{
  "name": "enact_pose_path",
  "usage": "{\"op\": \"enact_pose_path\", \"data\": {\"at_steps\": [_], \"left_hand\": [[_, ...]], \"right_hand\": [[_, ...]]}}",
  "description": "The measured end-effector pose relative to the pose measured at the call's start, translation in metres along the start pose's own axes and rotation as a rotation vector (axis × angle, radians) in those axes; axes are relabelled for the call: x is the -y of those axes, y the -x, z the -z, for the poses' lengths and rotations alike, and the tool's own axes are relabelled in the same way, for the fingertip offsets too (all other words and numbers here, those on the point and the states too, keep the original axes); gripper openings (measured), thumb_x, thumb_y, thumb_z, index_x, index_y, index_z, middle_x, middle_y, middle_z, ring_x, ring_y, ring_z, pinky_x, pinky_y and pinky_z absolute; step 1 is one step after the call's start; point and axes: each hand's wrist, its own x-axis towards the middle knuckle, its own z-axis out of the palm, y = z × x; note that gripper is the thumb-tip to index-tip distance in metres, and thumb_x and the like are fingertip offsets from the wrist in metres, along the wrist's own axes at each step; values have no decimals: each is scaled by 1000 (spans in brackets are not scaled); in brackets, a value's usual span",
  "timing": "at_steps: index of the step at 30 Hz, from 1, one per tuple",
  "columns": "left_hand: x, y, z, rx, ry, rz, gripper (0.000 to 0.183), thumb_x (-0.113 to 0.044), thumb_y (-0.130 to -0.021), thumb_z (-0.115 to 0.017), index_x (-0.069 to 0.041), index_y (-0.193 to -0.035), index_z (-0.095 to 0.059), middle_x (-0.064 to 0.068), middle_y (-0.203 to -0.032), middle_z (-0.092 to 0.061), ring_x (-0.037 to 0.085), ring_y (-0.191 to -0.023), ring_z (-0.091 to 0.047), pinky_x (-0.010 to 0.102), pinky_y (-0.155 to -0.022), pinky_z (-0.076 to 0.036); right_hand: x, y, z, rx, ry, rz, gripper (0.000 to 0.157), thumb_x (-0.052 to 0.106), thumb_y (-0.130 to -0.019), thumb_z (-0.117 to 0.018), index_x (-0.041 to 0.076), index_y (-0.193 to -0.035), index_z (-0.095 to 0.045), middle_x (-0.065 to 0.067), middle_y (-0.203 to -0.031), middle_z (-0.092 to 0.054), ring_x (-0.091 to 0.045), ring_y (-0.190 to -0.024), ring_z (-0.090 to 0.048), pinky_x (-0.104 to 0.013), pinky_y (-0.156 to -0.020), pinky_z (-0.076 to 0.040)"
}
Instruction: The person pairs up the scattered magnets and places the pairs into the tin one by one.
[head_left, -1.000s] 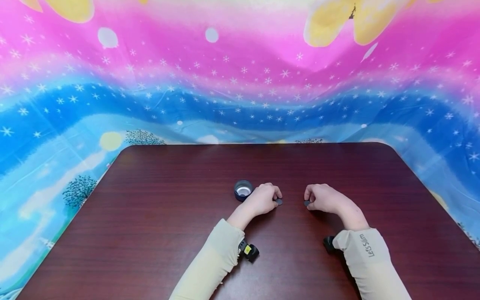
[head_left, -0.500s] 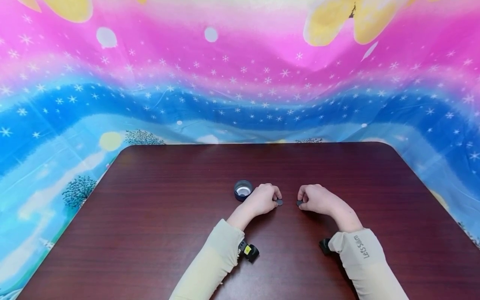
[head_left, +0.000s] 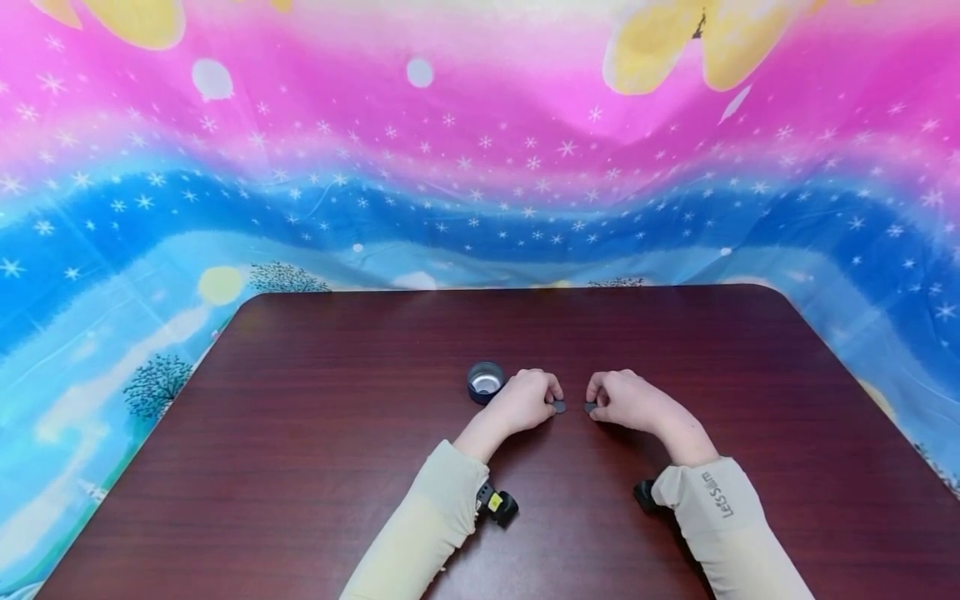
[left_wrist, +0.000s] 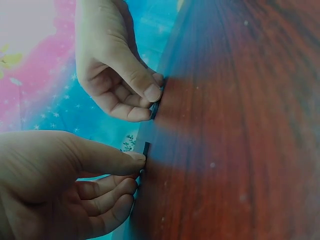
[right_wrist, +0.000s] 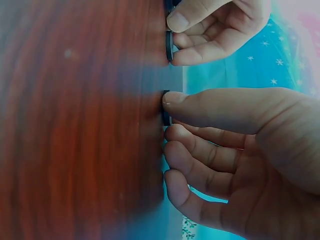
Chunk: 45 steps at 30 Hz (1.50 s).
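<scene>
My left hand point(head_left: 527, 397) pinches a small flat dark grey disc point(head_left: 559, 407) close over the tabletop. Facing it from the right, my right hand point(head_left: 626, 398) pinches a matching grey disc point(head_left: 589, 407) between thumb and fingers. A narrow gap of tabletop separates the two discs. Seen edge-on in the left wrist view, the left disc point(left_wrist: 147, 148) is thin and stands out past the thumb. In the right wrist view the right disc point(right_wrist: 167, 118) lies flat at table level under the thumb, with the left disc point(right_wrist: 169, 47) beyond it.
A small round dark container point(head_left: 486, 367) with a silvery inside stands just left of my left hand. Both hands work over a dark red-brown wooden table point(head_left: 300, 467). Behind its far edge hangs a colourful printed cloth point(head_left: 480, 167).
My right hand has moved left with its disc, so the gap between the two discs has narrowed. The left hand and its disc have stayed in place.
</scene>
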Motion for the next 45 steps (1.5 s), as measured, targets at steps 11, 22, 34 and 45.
{"op": "enact_pose_path", "data": {"at_steps": [11,22,34,45], "left_hand": [[-1,-1,1,11,1,-4,10,-10,-79,-67,-14,-88,-66,-7,-74,-57,4,-68,-52,16,-64,-42],[-1,-2,0,13,5,-16,8,-12,-79,-68,-15,-87,-67,-9,-72,-57,4,-68,-52,16,-64,-41],[-2,-2,-4,4,1,-20,9,-12,-78,-69,-15,-86,-67,-9,-70,-57,3,-67,-52,16,-64,-42],[-3,-3,-3,3,3,-26,9,-11,-78,-69,-14,-86,-67,-9,-71,-58,3,-66,-52,16,-63,-42]], "right_hand": [[5,-2,-3,-14,0,38,10,10,-81,-65,6,-89,-58,0,-61,-49,-11,-53,-43,-26,-56,-38],[7,-3,-6,-15,-13,26,11,12,-82,-65,7,-90,-58,-1,-61,-50,-11,-53,-43,-26,-56,-38],[9,-4,-8,-28,-7,54,12,11,-81,-66,6,-89,-59,-1,-62,-50,-10,-54,-44,-25,-55,-38],[10,-5,-8,-38,6,67,12,12,-80,-67,7,-87,-60,1,-62,-50,-10,-55,-44,-25,-55,-38]]}}
